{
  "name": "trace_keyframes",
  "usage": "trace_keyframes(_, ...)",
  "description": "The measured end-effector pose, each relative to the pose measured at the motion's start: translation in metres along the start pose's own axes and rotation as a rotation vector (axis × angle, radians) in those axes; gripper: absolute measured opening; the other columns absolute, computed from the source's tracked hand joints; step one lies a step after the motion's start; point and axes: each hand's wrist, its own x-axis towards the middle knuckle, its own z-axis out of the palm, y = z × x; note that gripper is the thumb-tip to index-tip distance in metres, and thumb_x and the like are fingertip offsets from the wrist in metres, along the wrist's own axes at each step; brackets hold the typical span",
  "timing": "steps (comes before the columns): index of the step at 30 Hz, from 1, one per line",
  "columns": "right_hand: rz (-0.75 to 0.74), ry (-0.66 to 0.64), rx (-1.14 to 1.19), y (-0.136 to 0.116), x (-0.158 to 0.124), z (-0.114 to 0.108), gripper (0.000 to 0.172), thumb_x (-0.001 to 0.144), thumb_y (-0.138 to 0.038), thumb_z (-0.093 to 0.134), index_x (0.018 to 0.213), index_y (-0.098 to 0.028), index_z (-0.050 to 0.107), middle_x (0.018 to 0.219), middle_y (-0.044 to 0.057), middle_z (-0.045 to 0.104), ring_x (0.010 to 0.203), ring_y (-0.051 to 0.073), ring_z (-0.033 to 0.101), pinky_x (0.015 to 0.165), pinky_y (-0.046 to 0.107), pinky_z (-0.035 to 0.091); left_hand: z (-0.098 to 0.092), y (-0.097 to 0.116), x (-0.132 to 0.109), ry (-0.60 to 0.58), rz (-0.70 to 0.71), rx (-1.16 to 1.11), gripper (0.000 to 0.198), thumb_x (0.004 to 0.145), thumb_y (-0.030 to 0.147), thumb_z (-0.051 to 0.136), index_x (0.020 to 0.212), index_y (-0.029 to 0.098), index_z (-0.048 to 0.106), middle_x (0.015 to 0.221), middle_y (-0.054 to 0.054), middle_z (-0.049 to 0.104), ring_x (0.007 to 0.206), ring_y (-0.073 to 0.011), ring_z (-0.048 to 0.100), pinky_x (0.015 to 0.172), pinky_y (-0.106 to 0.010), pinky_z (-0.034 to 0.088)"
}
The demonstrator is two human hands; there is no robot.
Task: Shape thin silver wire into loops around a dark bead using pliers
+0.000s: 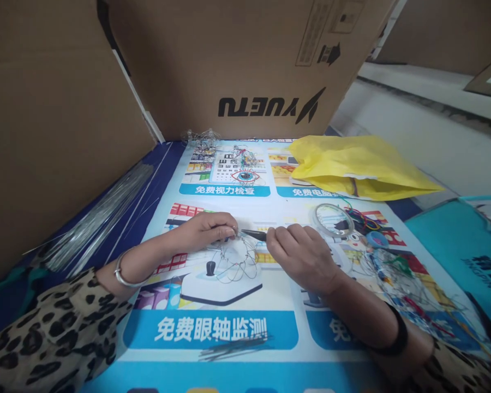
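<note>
Near the middle of the printed sheet (245, 371), my left hand (213, 229) pinches the upper edge of a thin wire piece bent into petal-like loops (235, 259). The loops hang below the fingers, close to the sheet. My right hand (298, 254) is wrapped round dark-handled pliers (256, 234). Their tips point left and meet the wire right beside my left fingertips. Whether the jaws are closed on the wire is too small to tell.
Straight wires (102, 218) lie bundled at left; short dark pieces (235, 347) lie in front. A clear ring-shaped coil (333, 220), yellow bag (360, 164), blue tape roll (377, 239) and tangled wires (401, 278) are at right. Cardboard (229, 60) stands behind, with wire shapes (202, 137) before it.
</note>
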Motion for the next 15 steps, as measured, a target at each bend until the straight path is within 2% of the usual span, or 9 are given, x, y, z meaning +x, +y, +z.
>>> trace_keyframes(9, -0.012, 0.007, 0.025, -0.0008, 0.002, -0.0003, 0.016, 0.083, -0.012, 0.046, 0.092, -0.014, 0.059, 0.073, 0.004, 0.057, 0.065, 0.015, 0.039, 0.057, 0.032, 0.022, -0.0005, 0.0017, 0.0, 0.002, 0.005, 0.045, 0.024, 0.089, 0.035, 0.042, 0.087, 0.015, 0.057, 0.078, 0.0, 0.056, 0.07, -0.009, 0.051, 0.066, -0.02, 0.04)
trace_keyframes(15, 0.03, -0.017, 0.095, -0.003, 0.0006, 0.001, 0.016, 0.085, -0.014, 0.045, 0.094, -0.014, 0.059, 0.074, 0.004, 0.057, 0.068, 0.016, 0.04, 0.059, 0.032, 0.024, 0.0006, 0.0036, -0.0001, 0.022, 0.058, 0.1, 0.021, 0.089, 0.031, 0.042, 0.085, 0.016, 0.056, 0.078, 0.0, 0.057, 0.072, -0.009, 0.052, 0.067, -0.019, 0.04)
